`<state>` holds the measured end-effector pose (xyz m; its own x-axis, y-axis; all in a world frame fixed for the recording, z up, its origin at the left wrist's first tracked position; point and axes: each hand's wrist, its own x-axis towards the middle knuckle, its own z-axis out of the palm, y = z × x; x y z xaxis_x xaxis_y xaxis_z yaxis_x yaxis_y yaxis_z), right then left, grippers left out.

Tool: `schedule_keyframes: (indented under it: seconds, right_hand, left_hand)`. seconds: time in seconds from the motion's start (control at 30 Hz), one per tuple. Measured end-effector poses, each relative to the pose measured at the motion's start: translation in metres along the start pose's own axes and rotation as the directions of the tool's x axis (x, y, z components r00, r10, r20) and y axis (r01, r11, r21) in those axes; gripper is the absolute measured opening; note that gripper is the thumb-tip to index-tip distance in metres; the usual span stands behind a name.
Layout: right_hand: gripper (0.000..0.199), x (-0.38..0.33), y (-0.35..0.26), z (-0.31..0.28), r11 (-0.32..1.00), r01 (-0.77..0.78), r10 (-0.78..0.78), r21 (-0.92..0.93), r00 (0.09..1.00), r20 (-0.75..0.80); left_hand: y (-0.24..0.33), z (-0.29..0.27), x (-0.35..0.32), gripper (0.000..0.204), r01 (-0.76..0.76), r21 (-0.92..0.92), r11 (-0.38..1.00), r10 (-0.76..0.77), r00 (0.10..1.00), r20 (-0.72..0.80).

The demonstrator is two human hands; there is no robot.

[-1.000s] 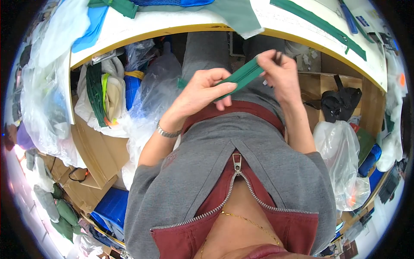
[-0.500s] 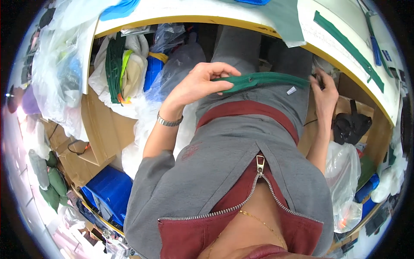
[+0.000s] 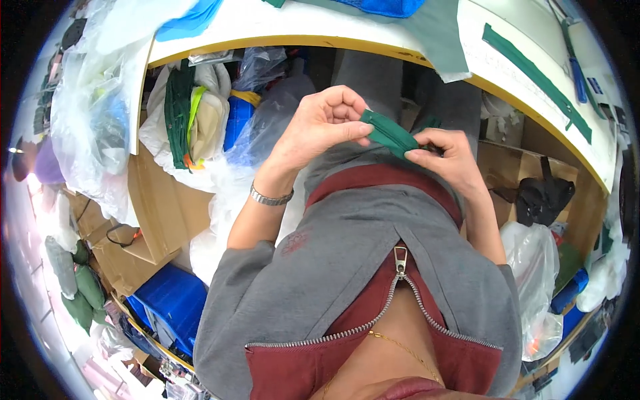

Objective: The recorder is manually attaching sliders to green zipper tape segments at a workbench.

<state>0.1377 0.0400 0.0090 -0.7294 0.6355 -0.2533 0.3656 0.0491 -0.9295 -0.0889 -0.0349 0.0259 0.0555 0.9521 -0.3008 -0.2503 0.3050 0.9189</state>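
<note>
Head | green zipper strip (image 3: pixel 392 135) slants upper-left to lower-right | left hand (image 3: pixel 320 130), right hand (image 3: pixel 448 160) fingers pinching its ends

grey zip jacket (image 3: pixel 347 267) | maroon lining | silver wristwatch (image 3: pixel 270 197) | thin gold necklace (image 3: pixel 400 347)

A plain dark green zipper strip (image 3: pixel 390 133), a silver wristband (image 3: pixel 270 197), a white desk (image 3: pixel 307 23) with yellow edging.
</note>
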Motion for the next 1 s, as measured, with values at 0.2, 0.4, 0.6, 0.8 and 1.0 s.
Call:
schedule_keyframes:
  seconds: [0.2,0.4,0.6,0.8,1.0]
  right_hand:
    - [0.019,0.010,-0.021,0.015,0.988,0.085,-0.079,0.128,0.996,-0.048]
    - [0.012,0.008,-0.020,0.015,0.996,0.052,-0.049,0.078,0.998,-0.033]
    - [0.015,0.007,-0.016,0.015,0.986,0.112,-0.112,0.123,0.994,-0.005]
    - [0.014,0.006,-0.013,0.016,0.963,0.137,-0.152,0.232,0.987,0.047]
    - [0.014,0.002,-0.013,0.020,0.972,0.124,-0.116,0.197,0.992,-0.051]
  left_hand:
    - [-0.004,0.009,0.006,0.013,-0.005,0.018,1.000,0.005,0.999,0.036]
    - [-0.012,0.008,0.007,0.013,0.032,-0.031,0.999,-0.029,0.995,0.099]
    - [-0.032,0.014,0.005,0.012,0.094,-0.464,0.881,0.004,0.979,0.206]
    - [-0.040,0.016,0.003,0.013,0.141,-0.576,0.805,0.042,0.955,0.292]
    - [-0.036,0.017,0.001,0.013,-0.002,-0.297,0.955,0.028,0.996,0.084]
